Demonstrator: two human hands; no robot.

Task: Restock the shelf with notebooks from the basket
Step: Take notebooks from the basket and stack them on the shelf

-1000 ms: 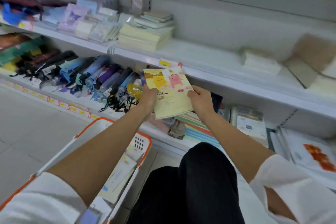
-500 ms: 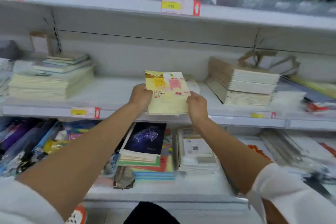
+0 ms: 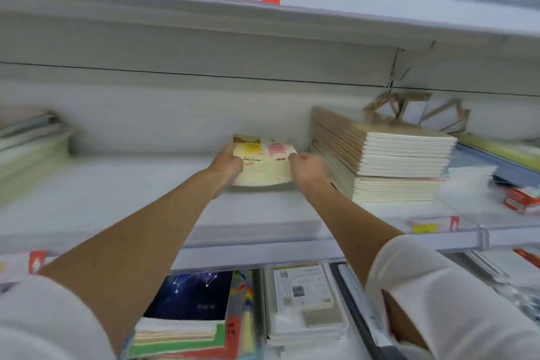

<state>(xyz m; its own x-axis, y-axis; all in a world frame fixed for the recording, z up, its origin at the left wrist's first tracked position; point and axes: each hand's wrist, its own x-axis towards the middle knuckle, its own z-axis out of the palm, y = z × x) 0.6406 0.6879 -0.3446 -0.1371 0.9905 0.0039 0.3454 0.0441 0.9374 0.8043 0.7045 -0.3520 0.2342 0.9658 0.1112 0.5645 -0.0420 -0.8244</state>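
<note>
Both hands are gripping a thin stack of yellow cartoon-cover notebooks [image 3: 264, 165], the left hand [image 3: 226, 168] curling round its left edge and the right hand [image 3: 306, 172] round its right edge. They are holding it far in over the white shelf [image 3: 117, 193], just left of the tall pile of brown-cover notebooks [image 3: 394, 155]; whether it is touching the shelf is unclear. The step is likely calling for lowering the stack flat, squaring it beside that pile, then sliding the fingers out sideways without dragging covers askew.

Left stack [image 3: 32, 152] blurred, cut by edge; red box [image 3: 521, 199] cropped; notebook [image 3: 264, 162] small print illegible.
</note>
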